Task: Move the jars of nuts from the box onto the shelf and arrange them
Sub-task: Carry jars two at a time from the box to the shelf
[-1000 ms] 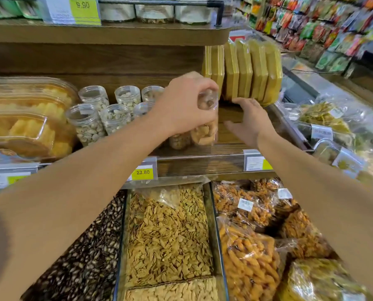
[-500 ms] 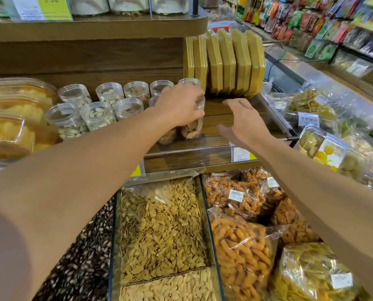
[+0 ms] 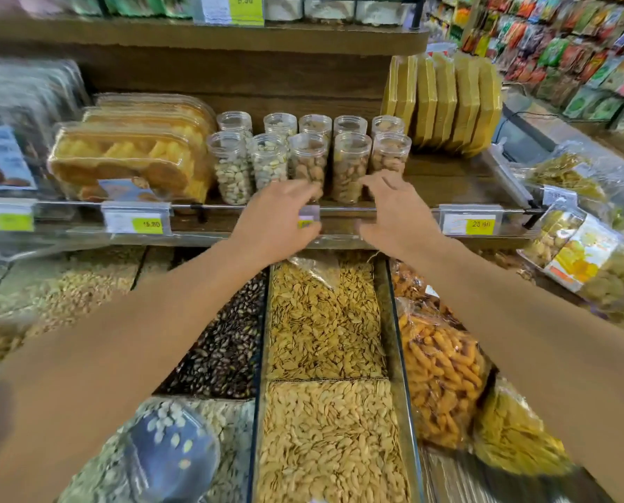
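Several clear jars of nuts [image 3: 350,165] stand in two rows on the wooden shelf [image 3: 448,179], between trays of yellow snacks and upright yellow packs. My left hand [image 3: 281,219] hovers in front of the shelf rail, just below the front middle jars, fingers loosely curled and holding nothing. My right hand [image 3: 397,212] is beside it, fingers spread and relaxed, also holding nothing, just below the front right jars. No box is in view.
Clear trays of yellow snacks [image 3: 128,157] fill the shelf's left. Upright yellow packs [image 3: 448,99] stand at its right. A metal rail with price tags [image 3: 481,223] runs along the shelf front. Bins of seeds [image 3: 325,321] and bagged orange snacks [image 3: 444,375] lie below.
My left hand has let go of the jar it held on the shelf and drawn back toward the rail. My right hand has also pulled back. The view has shifted left and back.
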Demonstrator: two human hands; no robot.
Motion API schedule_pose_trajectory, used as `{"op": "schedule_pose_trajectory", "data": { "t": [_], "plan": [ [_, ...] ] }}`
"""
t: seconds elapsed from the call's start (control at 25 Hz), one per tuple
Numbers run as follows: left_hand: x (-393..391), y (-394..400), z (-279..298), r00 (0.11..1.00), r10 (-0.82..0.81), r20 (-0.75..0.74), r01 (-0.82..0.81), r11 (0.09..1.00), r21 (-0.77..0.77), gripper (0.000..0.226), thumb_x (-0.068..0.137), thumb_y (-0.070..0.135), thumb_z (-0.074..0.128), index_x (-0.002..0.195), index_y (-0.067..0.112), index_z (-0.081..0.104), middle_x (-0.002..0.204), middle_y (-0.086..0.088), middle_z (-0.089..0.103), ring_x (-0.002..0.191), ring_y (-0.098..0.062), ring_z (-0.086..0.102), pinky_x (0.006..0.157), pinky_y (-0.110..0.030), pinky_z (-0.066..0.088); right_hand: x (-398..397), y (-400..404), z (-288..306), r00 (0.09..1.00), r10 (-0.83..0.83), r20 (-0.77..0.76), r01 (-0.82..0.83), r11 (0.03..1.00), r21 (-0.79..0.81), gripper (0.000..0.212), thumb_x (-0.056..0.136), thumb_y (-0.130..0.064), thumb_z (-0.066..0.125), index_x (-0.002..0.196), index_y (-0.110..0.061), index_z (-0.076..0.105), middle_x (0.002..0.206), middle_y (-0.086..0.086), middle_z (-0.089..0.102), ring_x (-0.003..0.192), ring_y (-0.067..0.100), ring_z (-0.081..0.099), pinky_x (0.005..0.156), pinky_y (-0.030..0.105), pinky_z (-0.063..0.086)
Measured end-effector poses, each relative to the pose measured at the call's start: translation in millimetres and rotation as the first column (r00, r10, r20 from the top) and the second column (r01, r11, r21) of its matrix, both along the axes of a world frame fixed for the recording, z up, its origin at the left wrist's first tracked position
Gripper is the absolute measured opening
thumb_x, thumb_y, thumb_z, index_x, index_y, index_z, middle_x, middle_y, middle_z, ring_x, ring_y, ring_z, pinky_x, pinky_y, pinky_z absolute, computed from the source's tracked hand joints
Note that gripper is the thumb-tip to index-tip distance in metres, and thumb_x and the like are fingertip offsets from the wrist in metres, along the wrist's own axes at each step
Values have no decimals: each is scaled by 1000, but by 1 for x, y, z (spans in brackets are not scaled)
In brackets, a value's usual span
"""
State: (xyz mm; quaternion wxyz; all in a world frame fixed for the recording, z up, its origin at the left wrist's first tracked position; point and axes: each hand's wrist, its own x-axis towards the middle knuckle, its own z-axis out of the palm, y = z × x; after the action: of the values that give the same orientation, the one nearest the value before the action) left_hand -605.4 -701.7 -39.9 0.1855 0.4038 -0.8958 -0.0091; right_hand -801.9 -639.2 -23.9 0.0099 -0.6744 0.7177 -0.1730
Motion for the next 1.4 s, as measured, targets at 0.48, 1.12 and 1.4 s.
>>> {"op": "schedule_pose_trajectory", "data": {
  "t": [0.48,1.12,1.4],
  "plan": [
    [259,206,-96,865,501,41,-499,848,178,62,88,44,55,144,24,41,149,-2,42,134,-25,41,107,-39,36,253,105,-82,829,559,-29,-533,805,261,73,88,-46,59,149,-20,29,156,4,23,144,25,19,116,37,22],
    [264,673,-179,-27,994,111,-893,-74,445,65,76,46,52,130,11,57,136,-18,54,119,-38,56,98,-46,45,400,393,-167,-71,997,31,-903,-77,422,68,81,-45,64,139,-16,44,139,4,42,130,27,39,108,38,34],
    [233,899,-201,-421,898,129,-771,-429,470,63,78,36,68,134,12,54,140,-15,51,124,-33,52,104,-40,40,451,602,-199,-407,910,82,-789,-396,469,69,83,-43,63,143,-19,39,149,5,36,138,24,30,111,35,28]
  ]
}}
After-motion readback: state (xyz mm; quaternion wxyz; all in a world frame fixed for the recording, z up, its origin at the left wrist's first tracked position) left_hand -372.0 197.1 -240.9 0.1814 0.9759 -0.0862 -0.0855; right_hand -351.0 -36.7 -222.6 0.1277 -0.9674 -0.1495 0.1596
